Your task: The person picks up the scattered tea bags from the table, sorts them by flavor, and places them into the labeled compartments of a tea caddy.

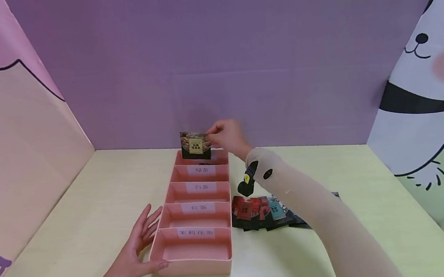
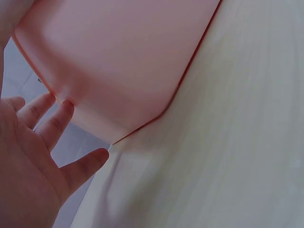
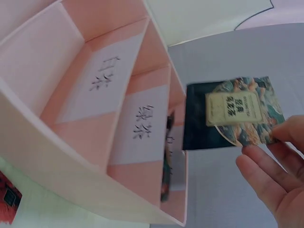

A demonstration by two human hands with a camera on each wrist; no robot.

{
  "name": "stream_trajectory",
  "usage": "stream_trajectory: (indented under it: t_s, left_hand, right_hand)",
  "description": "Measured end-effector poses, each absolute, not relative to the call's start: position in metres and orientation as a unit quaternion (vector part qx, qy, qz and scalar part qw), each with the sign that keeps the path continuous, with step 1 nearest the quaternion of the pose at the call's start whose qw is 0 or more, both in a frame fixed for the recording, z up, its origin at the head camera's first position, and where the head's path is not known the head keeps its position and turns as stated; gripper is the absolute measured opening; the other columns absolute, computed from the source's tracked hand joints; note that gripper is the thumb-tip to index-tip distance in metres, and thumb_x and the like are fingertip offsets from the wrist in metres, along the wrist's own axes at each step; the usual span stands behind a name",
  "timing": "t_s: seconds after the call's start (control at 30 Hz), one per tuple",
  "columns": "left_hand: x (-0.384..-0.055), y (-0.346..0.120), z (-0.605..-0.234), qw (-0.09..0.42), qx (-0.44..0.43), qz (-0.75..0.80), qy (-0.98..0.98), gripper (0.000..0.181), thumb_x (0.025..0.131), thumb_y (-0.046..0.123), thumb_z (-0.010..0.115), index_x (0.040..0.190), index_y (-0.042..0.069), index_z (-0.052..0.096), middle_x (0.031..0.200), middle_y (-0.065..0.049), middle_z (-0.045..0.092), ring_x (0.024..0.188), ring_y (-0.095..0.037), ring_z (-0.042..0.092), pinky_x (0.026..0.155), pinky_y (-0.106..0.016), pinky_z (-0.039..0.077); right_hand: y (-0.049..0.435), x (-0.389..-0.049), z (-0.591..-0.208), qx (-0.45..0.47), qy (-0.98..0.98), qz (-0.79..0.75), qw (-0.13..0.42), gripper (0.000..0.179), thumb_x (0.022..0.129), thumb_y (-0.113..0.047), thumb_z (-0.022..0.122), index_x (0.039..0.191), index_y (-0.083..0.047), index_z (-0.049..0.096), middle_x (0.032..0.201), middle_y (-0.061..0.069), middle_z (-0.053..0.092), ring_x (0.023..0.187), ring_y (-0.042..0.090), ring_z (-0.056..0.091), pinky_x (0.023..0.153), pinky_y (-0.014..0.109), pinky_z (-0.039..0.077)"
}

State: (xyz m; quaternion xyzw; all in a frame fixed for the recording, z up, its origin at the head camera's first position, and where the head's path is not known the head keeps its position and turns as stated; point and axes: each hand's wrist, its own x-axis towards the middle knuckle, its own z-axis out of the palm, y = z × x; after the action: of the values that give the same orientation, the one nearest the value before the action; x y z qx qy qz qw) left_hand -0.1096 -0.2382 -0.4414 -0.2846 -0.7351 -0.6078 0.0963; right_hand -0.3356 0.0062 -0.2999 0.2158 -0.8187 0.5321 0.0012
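My right hand (image 1: 227,137) pinches a dark tea packet (image 1: 195,146) by its edge, between thumb and fingers. The packet, with a gold label and patterned print, is upright over the far compartment of a pink divided box (image 1: 194,267). In the right wrist view the packet (image 3: 242,111) is beside the box's end, and another dark packet (image 3: 167,161) stands inside that end compartment. My left hand (image 1: 130,252) lies along the box's near left corner with fingers spread and thumb at the front rim. In the left wrist view its fingertips meet the pink wall (image 2: 118,61).
White labels with Chinese characters (image 1: 196,233) mark the box's compartments. Several tea packets (image 1: 245,212), red and teal among them, lie overlapping right of the box, partly under my right sleeve (image 1: 311,192). A purple backdrop (image 1: 214,59) rises just behind the box.
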Motion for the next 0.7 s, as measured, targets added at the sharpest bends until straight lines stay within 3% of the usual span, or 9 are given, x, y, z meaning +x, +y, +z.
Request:
stream_trajectory:
  t_s: [0.23, 0.47, 0.7]
  left_hand:
    - [-0.110, -0.237, -0.441, 0.101, -0.291, -0.608, -0.732, 0.122, 0.068, -0.019, 0.077, 0.160, 0.007, 0.001, 0.163, -0.011, 0.025, 0.140, -0.004, 0.037, 0.104, -0.014, 0.033]
    - [-0.114, -0.236, -0.442, 0.098, -0.294, -0.602, -0.735, 0.123, 0.068, -0.019, 0.078, 0.160, 0.007, 0.001, 0.163, -0.008, 0.024, 0.141, -0.004, 0.035, 0.105, -0.014, 0.033]
    - [-0.115, -0.237, -0.440, 0.097, -0.295, -0.605, -0.734, 0.122, 0.069, -0.018, 0.078, 0.160, 0.007, 0.001, 0.163, -0.009, 0.024, 0.141, -0.003, 0.035, 0.104, -0.014, 0.032]
  right_hand:
    - [-0.002, -0.334, -0.315, 0.247, -0.849, 0.465, 0.028, 0.009, 0.091, -0.005, 0.069, 0.090, -0.002, 0.077, 0.095, 0.012, 0.073, 0.072, 0.022, 0.068, 0.065, 0.030, 0.055]
    - [0.006, -0.334, -0.329, 0.321, -0.863, 0.390, -0.006, 0.005, 0.092, -0.004, 0.067, 0.091, -0.001, 0.071, 0.096, 0.011, 0.071, 0.092, 0.025, 0.067, 0.079, 0.031, 0.055]
    - [0.009, -0.338, -0.344, 0.384, -0.856, 0.344, -0.028, 0.003, 0.094, 0.000, 0.065, 0.093, 0.001, 0.067, 0.097, 0.014, 0.071, 0.093, 0.026, 0.069, 0.084, 0.032, 0.054]
